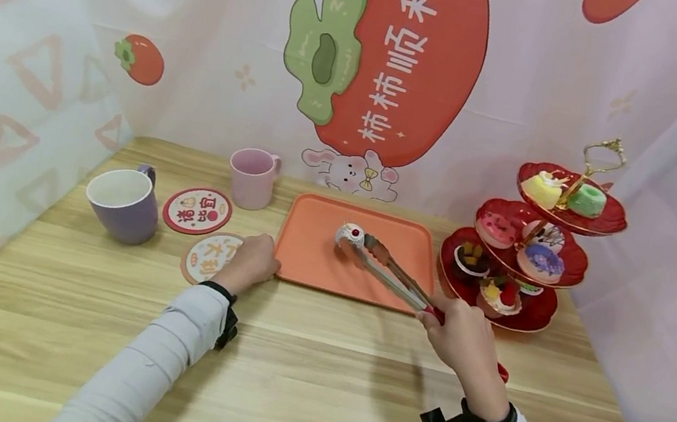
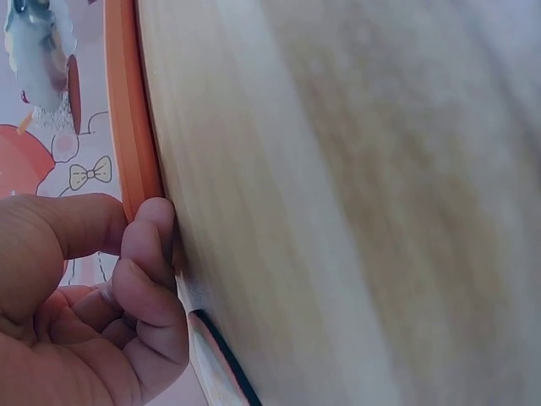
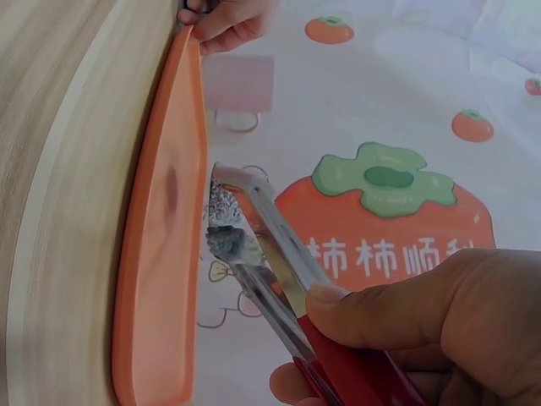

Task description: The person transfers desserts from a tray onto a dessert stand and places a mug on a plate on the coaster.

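My left hand (image 1: pixel 252 264) pinches the near left corner of the orange tray (image 1: pixel 305 265) between thumb and fingers. In my right hand (image 1: pixel 465 340) is a pair of metal tongs (image 1: pixel 390 281) with red handles (image 3: pixel 359 372). The tong tips grip a small white cake (image 1: pixel 348 232) topped with a red ball. That cake hangs above the tray, and in the right wrist view a gap shows between it and the tray floor. Partly under the left hand lies a round coaster (image 1: pixel 203 259) with orange lettering.
To the right, a red three-tier stand (image 1: pixel 606 218) bears several small cakes and has a gold handle (image 1: pixel 601 169). A purple mug (image 1: pixel 126 213), a pink mug (image 1: pixel 252 182) and a red-rimmed coaster (image 1: pixel 197 210) stand at the left. A printed curtain (image 1: pixel 207 32) encloses the back and sides.
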### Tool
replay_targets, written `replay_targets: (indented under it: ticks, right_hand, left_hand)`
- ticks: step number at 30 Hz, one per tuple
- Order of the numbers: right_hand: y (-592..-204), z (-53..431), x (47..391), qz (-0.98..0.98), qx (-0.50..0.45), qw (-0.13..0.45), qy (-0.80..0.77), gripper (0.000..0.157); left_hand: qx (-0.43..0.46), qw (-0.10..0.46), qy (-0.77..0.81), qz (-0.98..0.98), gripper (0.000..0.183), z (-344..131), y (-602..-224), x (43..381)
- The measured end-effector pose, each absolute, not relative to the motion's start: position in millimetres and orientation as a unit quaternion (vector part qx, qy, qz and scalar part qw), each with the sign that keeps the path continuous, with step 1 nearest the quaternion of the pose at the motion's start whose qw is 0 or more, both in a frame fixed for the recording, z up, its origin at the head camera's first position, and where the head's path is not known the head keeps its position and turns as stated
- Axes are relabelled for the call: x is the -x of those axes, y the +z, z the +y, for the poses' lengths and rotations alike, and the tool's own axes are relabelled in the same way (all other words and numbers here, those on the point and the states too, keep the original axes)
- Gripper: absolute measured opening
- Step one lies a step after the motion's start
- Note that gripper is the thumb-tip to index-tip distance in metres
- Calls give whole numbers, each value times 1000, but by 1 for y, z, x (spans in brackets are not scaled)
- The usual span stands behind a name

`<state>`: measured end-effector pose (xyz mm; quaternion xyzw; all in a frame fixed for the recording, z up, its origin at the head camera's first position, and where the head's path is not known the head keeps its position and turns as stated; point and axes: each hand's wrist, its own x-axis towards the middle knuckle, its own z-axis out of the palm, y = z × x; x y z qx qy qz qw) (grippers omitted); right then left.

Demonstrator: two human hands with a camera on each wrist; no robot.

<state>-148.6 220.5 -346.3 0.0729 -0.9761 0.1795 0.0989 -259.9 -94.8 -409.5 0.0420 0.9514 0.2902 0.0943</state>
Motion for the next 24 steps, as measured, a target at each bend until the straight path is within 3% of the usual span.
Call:
replay_targets:
  ticks: [6,24]
  right_hand:
    - [-347,230,146,-975,-56,97,192,26]
    - [-316,258,122,-977,-50,127,166,35]
  left_hand:
    - [-47,96,288,951,22,-97,-409,261]
    - [-45,100,289,951,23,-93,-410,261]
